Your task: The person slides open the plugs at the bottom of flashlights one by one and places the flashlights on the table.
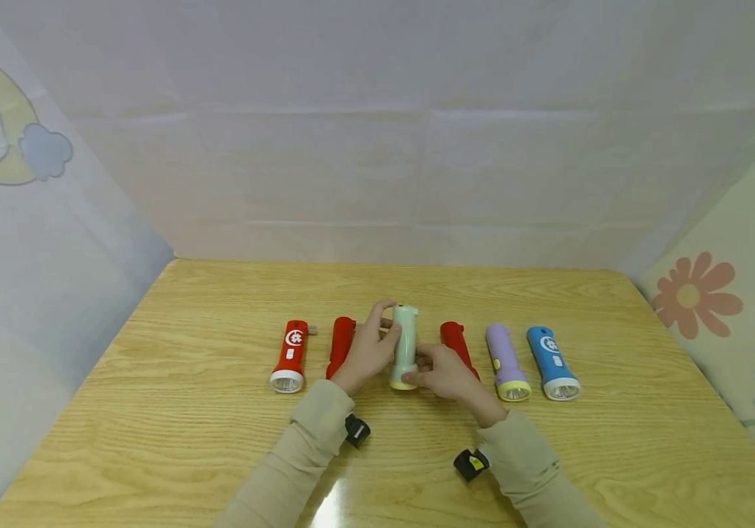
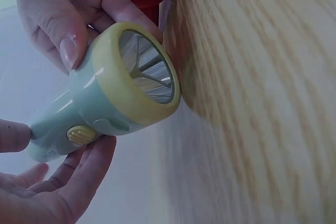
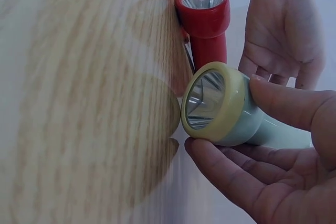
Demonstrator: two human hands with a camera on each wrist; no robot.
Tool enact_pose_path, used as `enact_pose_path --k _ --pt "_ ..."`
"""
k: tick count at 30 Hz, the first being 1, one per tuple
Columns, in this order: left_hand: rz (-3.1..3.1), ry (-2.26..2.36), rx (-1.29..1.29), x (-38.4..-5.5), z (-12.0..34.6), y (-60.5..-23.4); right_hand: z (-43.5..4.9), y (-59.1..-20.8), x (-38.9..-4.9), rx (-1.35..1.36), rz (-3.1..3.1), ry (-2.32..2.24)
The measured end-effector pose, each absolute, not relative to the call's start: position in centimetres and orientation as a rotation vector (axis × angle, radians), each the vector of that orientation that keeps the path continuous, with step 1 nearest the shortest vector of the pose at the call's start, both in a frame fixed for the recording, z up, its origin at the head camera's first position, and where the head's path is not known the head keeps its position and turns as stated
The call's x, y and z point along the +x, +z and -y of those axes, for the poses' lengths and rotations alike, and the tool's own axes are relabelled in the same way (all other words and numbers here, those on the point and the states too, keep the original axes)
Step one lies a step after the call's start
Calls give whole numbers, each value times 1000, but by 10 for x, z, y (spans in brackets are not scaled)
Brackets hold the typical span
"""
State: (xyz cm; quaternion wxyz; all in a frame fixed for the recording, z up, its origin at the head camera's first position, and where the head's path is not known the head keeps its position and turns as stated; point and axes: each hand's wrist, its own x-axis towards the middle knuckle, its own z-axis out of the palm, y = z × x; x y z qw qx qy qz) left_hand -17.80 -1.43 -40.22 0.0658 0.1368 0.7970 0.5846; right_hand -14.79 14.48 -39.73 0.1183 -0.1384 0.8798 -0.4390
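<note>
Left hand [image 1: 365, 356]: its fingers [image 2: 94, 174] are curling round the tail end of the green flashlight [image 1: 406, 341], thumb against the end.
Right hand [image 1: 446, 370]: its fingers [image 3: 226, 177] are pinching the yellow-rimmed head, thumb on the opposite side.
Green flashlight: it is lying roughly lengthwise, lens toward the person, head down at the table [image 1: 185, 440]; whether its full weight is resting there, I cannot tell.
Yellow button [image 2: 80, 135]: it is showing on the side of the barrel.
Nearest neighbours: the left red flashlight [image 1: 340, 341] and the right red flashlight [image 1: 453, 337] are flanking it, each partly hidden by a hand.
Outer row: the white-headed red flashlight [image 1: 291, 363] is lying at far left, the purple flashlight [image 1: 504, 359] and the blue flashlight [image 1: 550, 359] at right.
Done so far: five flashlights are lying in a spaced row, in nobody's grip, so their share is seeming settled.
Left over: the green one is filling the middle gap but appearing unfinished, since both hands are holding it; its release, at least, is remaining.
</note>
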Motion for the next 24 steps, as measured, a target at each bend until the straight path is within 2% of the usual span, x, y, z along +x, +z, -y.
enact_pose_path --k 24 --pt "-2460 1744 518 -171 21 -393 -139 -399 -150 -357 -2644 -1272"
